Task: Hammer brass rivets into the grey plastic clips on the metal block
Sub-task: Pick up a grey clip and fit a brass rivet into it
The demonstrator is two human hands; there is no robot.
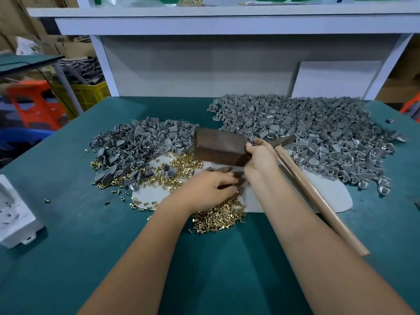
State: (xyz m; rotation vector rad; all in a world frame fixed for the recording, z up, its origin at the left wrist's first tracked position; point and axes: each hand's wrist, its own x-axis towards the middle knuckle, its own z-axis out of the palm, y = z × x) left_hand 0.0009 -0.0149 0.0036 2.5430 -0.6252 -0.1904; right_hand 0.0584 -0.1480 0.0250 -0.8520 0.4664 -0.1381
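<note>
A brown metal block (218, 145) is tipped up on its near edge at the table's centre. My right hand (259, 159) grips its right end. My left hand (210, 185) lies flat with fingers spread on the white sheet (329, 194), reaching under the raised block. Brass rivets (218, 218) lie heaped by my left wrist, with more scattered to the left. Grey plastic clips fill one pile (141, 144) left of the block and a bigger pile (318, 133) to the right. A wooden-handled hammer (318, 196) lies along my right forearm, its head by the block.
The green table (204, 269) carries a white plastic part (16, 214) at its left edge. A white shelf frame (204, 60) stands behind, with a white board (336, 78) leaning at the right. An orange stool (34, 103) and a yellow crate (88, 94) stand off the table's left side.
</note>
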